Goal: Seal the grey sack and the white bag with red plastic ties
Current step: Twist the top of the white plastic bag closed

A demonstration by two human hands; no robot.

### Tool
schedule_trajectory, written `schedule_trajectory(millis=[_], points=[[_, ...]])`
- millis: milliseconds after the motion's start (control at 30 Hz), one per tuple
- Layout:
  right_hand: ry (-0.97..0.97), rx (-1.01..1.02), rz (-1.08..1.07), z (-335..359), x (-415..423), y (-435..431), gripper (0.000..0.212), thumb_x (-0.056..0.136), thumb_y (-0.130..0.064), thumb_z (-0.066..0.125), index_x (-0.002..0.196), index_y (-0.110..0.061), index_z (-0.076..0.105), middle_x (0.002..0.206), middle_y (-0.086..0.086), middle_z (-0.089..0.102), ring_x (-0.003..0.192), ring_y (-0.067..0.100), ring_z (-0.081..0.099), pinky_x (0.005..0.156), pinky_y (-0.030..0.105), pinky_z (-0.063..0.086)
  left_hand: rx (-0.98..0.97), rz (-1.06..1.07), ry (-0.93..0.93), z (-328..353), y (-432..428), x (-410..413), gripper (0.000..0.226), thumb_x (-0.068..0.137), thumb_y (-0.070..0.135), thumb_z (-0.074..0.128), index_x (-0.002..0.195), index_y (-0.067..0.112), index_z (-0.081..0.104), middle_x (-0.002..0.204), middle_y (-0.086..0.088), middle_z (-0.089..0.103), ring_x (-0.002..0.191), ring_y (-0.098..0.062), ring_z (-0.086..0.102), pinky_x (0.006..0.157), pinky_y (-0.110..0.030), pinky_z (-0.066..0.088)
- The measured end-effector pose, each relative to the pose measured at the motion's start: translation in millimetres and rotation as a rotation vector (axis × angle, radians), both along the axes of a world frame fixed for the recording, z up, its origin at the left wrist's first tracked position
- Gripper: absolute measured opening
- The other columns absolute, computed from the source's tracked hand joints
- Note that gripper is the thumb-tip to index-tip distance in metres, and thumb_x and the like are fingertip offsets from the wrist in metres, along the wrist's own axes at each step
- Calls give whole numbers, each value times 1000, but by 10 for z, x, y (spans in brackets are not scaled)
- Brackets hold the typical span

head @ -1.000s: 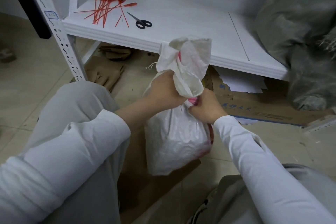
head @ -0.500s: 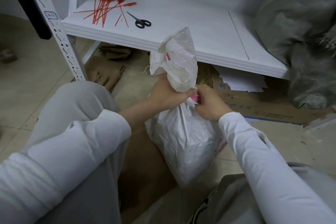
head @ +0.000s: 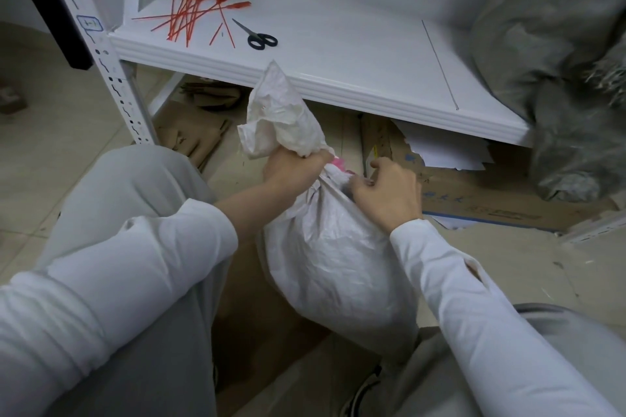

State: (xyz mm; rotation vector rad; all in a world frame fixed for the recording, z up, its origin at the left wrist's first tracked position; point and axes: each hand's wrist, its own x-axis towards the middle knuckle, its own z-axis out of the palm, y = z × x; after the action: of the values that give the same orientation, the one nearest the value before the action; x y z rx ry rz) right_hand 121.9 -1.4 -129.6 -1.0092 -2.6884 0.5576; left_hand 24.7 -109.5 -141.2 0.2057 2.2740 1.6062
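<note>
The white bag (head: 325,264) sits in the middle of the frame, low between my knees, on brown cardboard (head: 261,332) laid on the floor. It is full and rounded, made of crinkled woven plastic. Its top is gathered into a tight neck, and the loose mouth flares up above it like a crumpled plume.

My left hand (head: 294,167) is fisted round that neck, fingers wrapped close and pressed together. My right hand (head: 389,193) is just beside it, on the right of the neck, fingers curled in and pinching at the folds below the fist. Whether a tie runs between them I cannot tell. A small pink-red scrap (head: 339,164) peeks out between my two hands, touching the neck. It may be a tie's head, but it is too small to say. I see no strap cinched round the neck, so I judge this bag gathered but not yet sealed.

The grey sack (head: 548,54) slumps at the right edge of the frame, against the end of the white shelf (head: 355,54). I see no red on it, but part of it is cut off, so I cannot tell if it is sealed.

The red plastic ties (head: 189,12) lie in a loose heap on the shelf at upper left, with black scissors (head: 259,39) just to their right.
</note>
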Motion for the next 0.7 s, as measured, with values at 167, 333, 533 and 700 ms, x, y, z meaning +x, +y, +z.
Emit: schedule_trajectory(millis=[167, 333, 533, 700], points=[[-64, -217, 174, 19, 58, -122, 64, 80, -52, 68, 132, -18, 53, 125, 3, 63, 116, 25, 58, 86, 27, 42, -77, -18, 81, -35, 38, 35, 19, 80, 42, 67, 80, 28, 55, 85, 7, 60, 91, -17, 59, 82, -30, 46], [-79, -258, 260, -170, 61, -129, 95, 76, -44, 77, 152, -23, 24, 145, 0, 49, 129, 21, 49, 106, 32, 40, -88, 10, 92, -8, 28, 114, 23, 85, 35, 65, 100, 22, 55, 95, 3, 53, 101, -21, 55, 84, -28, 40], [-47, -78, 227, -252, -1, -167, 116, 60, -77, 68, 151, -25, 19, 151, -6, 40, 140, 17, 36, 120, 51, 9, -27, 0, 76, -14, 31, 239, 26, 89, 34, 63, 76, 28, 42, 76, 13, 45, 87, -11, 48, 78, -24, 35], [-68, 132, 180, -178, -35, -187, 93, 69, -67, 64, 145, -22, 35, 146, -2, 47, 144, 15, 28, 118, 55, -8, 112, -2, 33, -162, 26, 367, 25, 89, 33, 64, 107, 20, 54, 97, 9, 54, 97, -8, 53, 83, -22, 40]])
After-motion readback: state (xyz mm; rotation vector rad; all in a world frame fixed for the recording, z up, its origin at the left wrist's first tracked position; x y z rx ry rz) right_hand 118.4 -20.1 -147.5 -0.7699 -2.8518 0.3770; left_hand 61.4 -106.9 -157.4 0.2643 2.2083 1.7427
